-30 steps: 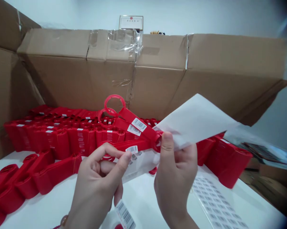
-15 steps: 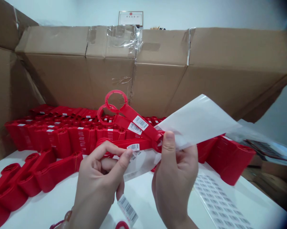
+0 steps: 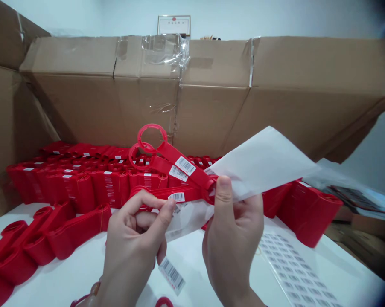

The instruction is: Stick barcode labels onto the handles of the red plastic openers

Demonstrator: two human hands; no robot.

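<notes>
My right hand (image 3: 235,238) is closed, thumb on top, around the ends of several red plastic strips with ring ends (image 3: 192,172) and a white backing sheet (image 3: 263,162). Two fanned strips carry white barcode labels (image 3: 185,166) and point up to the left. My left hand (image 3: 138,238) pinches the edge of another barcode label (image 3: 177,197) between thumb and forefinger, in front of the lower strips. Whether this label touches the strip I cannot tell. One more barcode label (image 3: 171,275) hangs from a lower finger of the left hand.
Bundled red strips (image 3: 109,187) stand in rows at the back, with more bundles (image 3: 61,236) at left and one (image 3: 314,213) at right. A label sheet (image 3: 295,268) lies on the white table (image 3: 192,277). Cardboard walls (image 3: 211,115) enclose the back and left.
Both hands keep their grips. The held strips and backing sheet have shifted slightly left in view, and the hanging label has moved a little.
</notes>
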